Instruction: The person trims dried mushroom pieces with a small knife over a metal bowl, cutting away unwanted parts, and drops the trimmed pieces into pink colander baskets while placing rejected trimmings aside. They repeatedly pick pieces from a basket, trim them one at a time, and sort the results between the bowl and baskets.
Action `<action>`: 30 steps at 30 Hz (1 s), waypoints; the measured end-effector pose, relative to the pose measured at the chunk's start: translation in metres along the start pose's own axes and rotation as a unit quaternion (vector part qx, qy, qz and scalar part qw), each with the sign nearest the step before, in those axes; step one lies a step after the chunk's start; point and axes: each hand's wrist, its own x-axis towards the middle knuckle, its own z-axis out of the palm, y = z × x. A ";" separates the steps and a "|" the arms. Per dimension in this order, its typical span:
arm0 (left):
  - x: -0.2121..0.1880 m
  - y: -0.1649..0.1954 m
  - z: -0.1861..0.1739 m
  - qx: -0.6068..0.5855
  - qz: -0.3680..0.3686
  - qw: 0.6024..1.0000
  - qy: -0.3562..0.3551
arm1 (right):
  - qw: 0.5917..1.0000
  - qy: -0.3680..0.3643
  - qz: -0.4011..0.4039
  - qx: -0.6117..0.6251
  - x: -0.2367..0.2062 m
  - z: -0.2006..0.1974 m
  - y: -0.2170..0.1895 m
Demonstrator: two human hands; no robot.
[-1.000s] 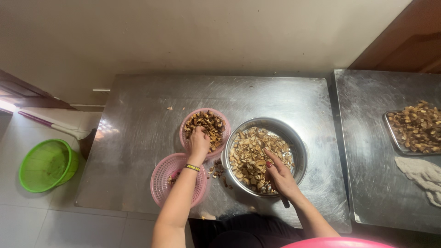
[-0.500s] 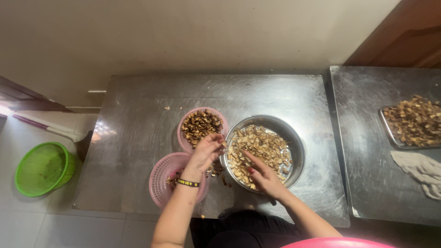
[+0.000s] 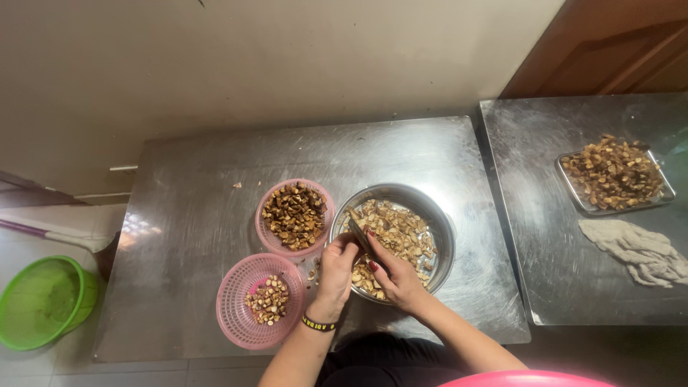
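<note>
A round metal bowl full of light-brown chopped pieces stands at the middle of the steel table. My two hands meet over its left rim. My left hand, with a black wristband, pinches a small brown piece at the rim. My right hand lies over the pieces and grips a thin dark knife whose blade points at the left fingers. Left of the bowl stand two pink baskets: the far one full of darker pieces, the near one with a small heap of light pieces.
A second steel table at the right carries a metal tray of brown pieces and a crumpled beige cloth. A green basket and a broom handle are on the floor at the left. A pink rim shows at the bottom.
My left hand has come back from the far pink basket to the bowl's left rim. My right hand has shifted left across the bowl, so the two hands now meet.
</note>
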 end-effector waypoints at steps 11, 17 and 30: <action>-0.007 0.000 0.008 0.066 0.033 0.997 0.018 | 0.990 0.002 0.094 0.101 -0.003 -0.006 0.024; -0.002 0.011 0.011 0.027 -0.004 1.000 0.007 | 0.980 0.017 0.156 0.123 -0.002 -0.027 0.027; -0.004 0.007 0.024 0.087 0.008 0.996 -0.020 | 0.999 0.018 -0.022 -0.023 0.000 -0.024 0.003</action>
